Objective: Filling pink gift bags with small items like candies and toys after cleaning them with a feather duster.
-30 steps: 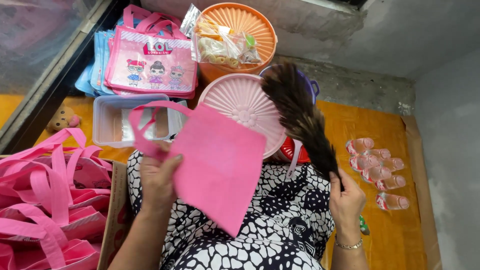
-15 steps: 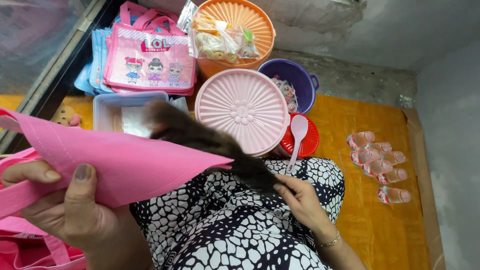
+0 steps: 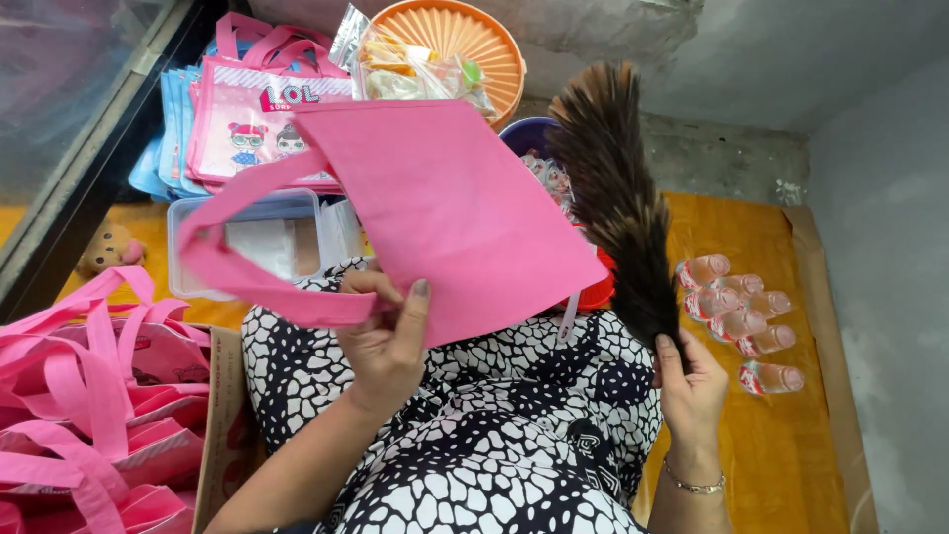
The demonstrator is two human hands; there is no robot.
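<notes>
Left hand (image 3: 388, 341) pinches a pink tote bag (image 3: 445, 213) by its lower edge. Right hand (image 3: 692, 381) is closed around a brown feather duster (image 3: 618, 203), held upright

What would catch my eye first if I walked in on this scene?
The bright pink bag, held up mid-frame by the left hand. Beside it, the right hand raises a dark feather duster. At lower left, a heap of pink bags fills a cardboard box.
</notes>
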